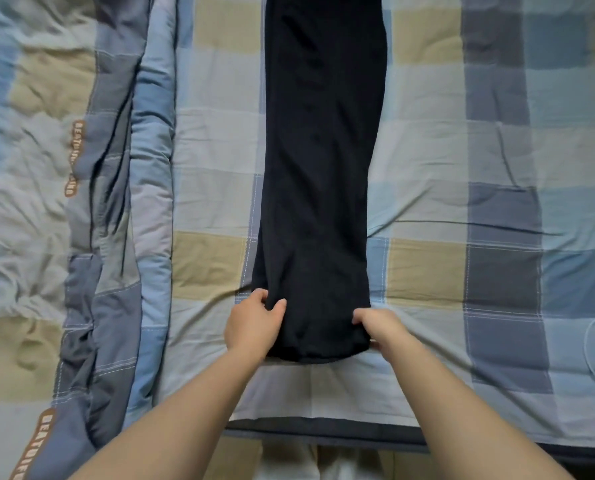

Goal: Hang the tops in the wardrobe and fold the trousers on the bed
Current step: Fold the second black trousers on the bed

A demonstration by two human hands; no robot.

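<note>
Black trousers [320, 161] lie lengthwise down the middle of the bed [462, 306], folded leg on leg into one long strip that runs out of view at the top. The near end sits close to the bed's front edge. My left hand [252, 323] pinches the near left corner of the trousers, thumb on top of the cloth. My right hand [379, 329] grips the near right corner, fingers curled round the edge. No tops or wardrobe are in view.
A checked sheet in blue, beige and grey covers the bed. A rumpled quilt [91, 202] of the same pattern is bunched along the left side. A thin white cable [592, 348] loops at the right edge. The bed's dark front edge [323, 433] is just below my arms.
</note>
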